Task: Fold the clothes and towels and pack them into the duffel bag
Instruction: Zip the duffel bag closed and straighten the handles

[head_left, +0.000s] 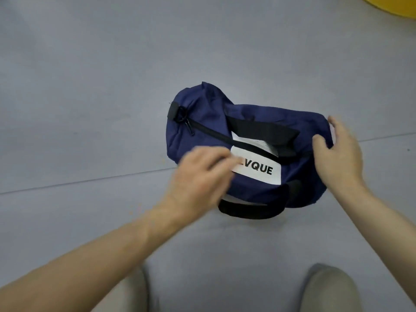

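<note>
The left hand (200, 174) hovers over the near face of the duffel bag (202, 136), motion-blurred, its fingers bent toward the left edge of the white label (258, 170). Whether they pinch anything there cannot be told. The right hand (340, 154) is spread on the bag's right end, fingers fairly straight over the far side and thumb apart on the near side, cupping the fabric rather than clenching it. Both forearms are bare and reach in from the lower edge of the view. The bag is navy blue and lies on its side on the grey floor (90, 86), near the middle of the view, looking soft and partly filled. Its label carries black letters, of which "VQUE" is readable beside the left fingers. A black zip (211, 130) runs along the top from the left end, where a black tab and clip (177, 113) sit. A pale patch shows just beyond the zip, under the far black handle (265, 129), but what it is cannot be told. The near handle (247, 211) loops out onto the floor below the label. A thin seam (90, 181) crosses the floor and passes under the bag. Two beige shapes stand at the bottom edge, and a yellow object (391, 5) cuts into the top right corner.
</note>
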`<action>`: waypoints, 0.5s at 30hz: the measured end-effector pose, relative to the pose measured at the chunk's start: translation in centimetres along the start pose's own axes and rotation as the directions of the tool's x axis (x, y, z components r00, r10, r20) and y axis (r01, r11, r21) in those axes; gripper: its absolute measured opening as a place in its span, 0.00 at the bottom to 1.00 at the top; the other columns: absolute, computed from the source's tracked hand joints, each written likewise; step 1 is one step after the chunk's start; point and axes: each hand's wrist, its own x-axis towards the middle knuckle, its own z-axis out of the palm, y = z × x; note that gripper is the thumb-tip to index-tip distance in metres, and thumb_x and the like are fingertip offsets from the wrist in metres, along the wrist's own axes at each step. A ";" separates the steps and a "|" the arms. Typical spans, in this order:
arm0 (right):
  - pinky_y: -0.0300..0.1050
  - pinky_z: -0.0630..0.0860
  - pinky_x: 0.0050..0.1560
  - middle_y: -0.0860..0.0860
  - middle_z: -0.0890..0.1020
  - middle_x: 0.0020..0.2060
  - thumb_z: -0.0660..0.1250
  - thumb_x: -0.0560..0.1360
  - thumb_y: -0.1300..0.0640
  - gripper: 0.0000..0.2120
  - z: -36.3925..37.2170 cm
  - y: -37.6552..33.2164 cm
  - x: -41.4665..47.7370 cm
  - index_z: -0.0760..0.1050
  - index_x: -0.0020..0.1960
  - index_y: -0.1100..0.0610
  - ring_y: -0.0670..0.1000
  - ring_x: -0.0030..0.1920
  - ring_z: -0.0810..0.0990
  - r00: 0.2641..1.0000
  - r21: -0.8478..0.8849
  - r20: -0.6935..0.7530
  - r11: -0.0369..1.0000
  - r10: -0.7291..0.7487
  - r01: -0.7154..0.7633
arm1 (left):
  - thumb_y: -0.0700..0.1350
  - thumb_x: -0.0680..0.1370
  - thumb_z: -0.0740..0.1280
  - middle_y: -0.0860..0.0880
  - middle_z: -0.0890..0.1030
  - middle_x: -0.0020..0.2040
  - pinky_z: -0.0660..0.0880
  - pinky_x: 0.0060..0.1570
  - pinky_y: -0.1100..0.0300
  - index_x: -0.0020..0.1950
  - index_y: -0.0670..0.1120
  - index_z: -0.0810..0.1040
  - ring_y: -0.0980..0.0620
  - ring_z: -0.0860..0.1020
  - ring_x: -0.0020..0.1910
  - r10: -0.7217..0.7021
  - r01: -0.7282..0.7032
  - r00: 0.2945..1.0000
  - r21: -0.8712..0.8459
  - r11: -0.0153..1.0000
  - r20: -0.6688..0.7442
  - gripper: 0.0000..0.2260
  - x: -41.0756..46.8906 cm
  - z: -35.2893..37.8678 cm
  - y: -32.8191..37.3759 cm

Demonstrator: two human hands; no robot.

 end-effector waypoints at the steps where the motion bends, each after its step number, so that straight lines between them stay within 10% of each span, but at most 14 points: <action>1: 0.44 0.64 0.69 0.50 0.73 0.71 0.62 0.79 0.58 0.21 0.0 -0.9 -2.0 0.71 0.72 0.53 0.53 0.70 0.70 0.989 -0.078 -0.044 0.987 -0.142 0.138 | 0.40 0.76 0.71 0.45 0.79 0.58 0.74 0.56 0.50 0.64 0.45 0.81 0.42 0.78 0.53 -0.100 0.102 0.994 0.039 0.994 -0.048 0.16 -0.5 -1.4 -2.2; 5: 0.44 0.75 0.55 0.46 0.80 0.53 0.62 0.77 0.57 0.12 2.7 -5.3 -10.6 0.81 0.56 0.50 0.48 0.53 0.79 0.904 0.054 0.143 0.915 -0.404 0.400 | 0.52 0.75 0.75 0.49 0.75 0.64 0.75 0.60 0.50 0.73 0.53 0.68 0.48 0.76 0.60 -0.508 0.508 0.861 0.009 0.861 0.043 0.29 -2.3 -4.5 -8.5; 8: 0.47 0.76 0.51 0.42 0.80 0.44 0.61 0.79 0.52 0.13 6.1 -8.4 -14.3 0.81 0.59 0.45 0.43 0.43 0.78 0.806 0.070 0.471 0.926 -0.359 0.372 | 0.55 0.76 0.73 0.53 0.79 0.61 0.76 0.54 0.51 0.78 0.62 0.59 0.50 0.77 0.56 -0.469 0.481 0.846 0.019 0.877 0.253 0.35 -2.7 -4.1 -9.6; 15: 0.50 0.77 0.54 0.42 0.82 0.43 0.60 0.80 0.50 0.20 12.0 -12.4 -14.0 0.72 0.71 0.44 0.52 0.47 0.81 0.823 0.042 0.548 0.987 -0.152 0.154 | 0.46 0.78 0.71 0.55 0.84 0.44 0.78 0.49 0.53 0.57 0.57 0.83 0.55 0.82 0.44 -0.467 0.513 0.836 -0.107 0.852 0.288 0.10 0.0 -2.1 -9.8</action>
